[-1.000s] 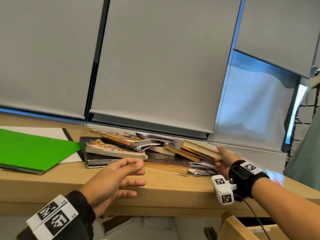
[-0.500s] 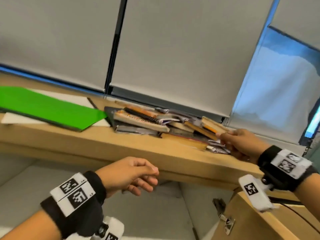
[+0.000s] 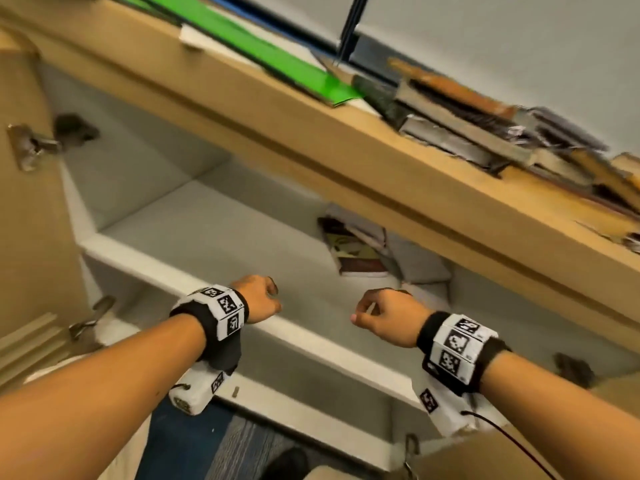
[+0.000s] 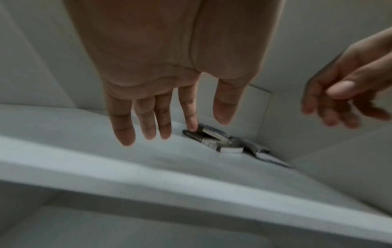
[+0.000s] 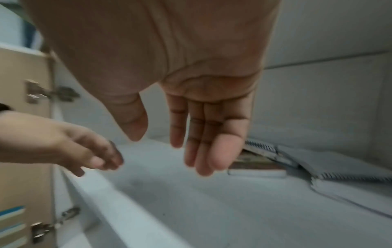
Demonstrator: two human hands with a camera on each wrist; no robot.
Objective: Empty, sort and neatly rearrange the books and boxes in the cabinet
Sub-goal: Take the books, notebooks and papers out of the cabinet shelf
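The open, grey-lined wooden cabinet [image 3: 166,188] fills most of the head view, its tan doors swung out at either side, with the tan wooden worktop [image 3: 311,133] running across above it. Inside, a pale grey shelf [image 3: 221,230] spans the cabinet. On the worktop lies a blurred, untidy heap of paperback books and spiral notebooks [image 3: 485,133], and just left of it a flat bright green folder [image 3: 277,64] resting on white sheets. Toward the right rear corner of the shelf sits a small pile of remaining books and grey spiral-bound notebooks [image 3: 367,251], lying flat and overlapping; the wrist views show the same pile [image 4: 218,141] [image 5: 275,161] beyond the fingertips. The left hand [image 3: 258,299] and the right hand [image 3: 388,317] both hover in front of the shelf's edge, apart from each other and short of the pile. Each wrist view shows the fingers loosely extended and the palm bare, so both hands are released and carry nothing.
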